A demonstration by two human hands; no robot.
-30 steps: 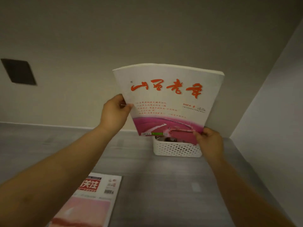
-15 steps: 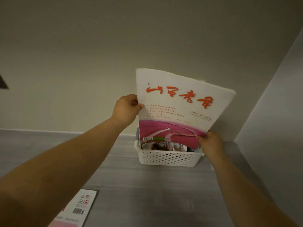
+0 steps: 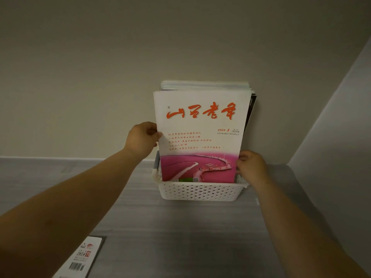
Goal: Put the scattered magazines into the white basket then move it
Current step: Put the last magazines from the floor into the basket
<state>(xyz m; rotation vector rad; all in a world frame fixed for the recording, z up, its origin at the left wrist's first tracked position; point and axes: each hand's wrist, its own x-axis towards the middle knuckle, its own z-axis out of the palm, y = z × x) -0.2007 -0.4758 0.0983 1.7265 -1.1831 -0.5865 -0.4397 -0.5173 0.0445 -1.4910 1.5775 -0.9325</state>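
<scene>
Head view: my left hand (image 3: 141, 140) pinches the magazine (image 3: 198, 137) at its nine o'clock edge, my right hand (image 3: 251, 166) at four o'clock. It stands upright in the white basket (image 3: 200, 191). I judge it best to release evenly, leaning it onto the stack behind (image 3: 204, 86).

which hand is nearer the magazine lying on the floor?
Left. The left hand grips the upright magazine's left edge, on the side of the floor magazine; the right hand is across the basket.
</scene>
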